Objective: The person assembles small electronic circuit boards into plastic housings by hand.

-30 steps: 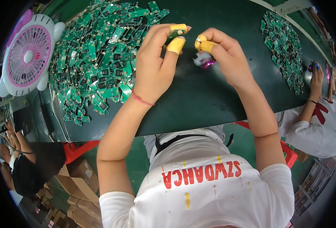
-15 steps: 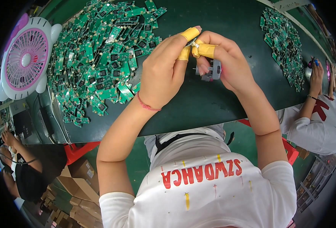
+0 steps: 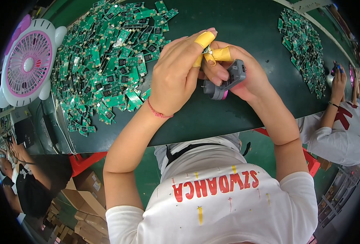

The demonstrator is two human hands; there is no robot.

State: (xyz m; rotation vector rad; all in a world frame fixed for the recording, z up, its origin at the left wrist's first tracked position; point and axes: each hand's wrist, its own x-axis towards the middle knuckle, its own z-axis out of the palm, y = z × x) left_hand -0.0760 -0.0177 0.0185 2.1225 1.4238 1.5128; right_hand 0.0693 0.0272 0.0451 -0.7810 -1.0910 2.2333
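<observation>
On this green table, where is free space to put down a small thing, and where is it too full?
Bare table lies between the big pile of green circuit boards on the left and the smaller board pile on the right, behind the left hand and right hand. A bare strip also runs along the near edge. Both piles are crowded.

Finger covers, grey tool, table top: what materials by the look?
Yellow finger cots: thin rubber or latex, matte, tight on the fingertips.
Grey tool: moulded plastic, matte, in the right hand.
Table top: dark green mat, likely rubber, with a dull sheen.
</observation>
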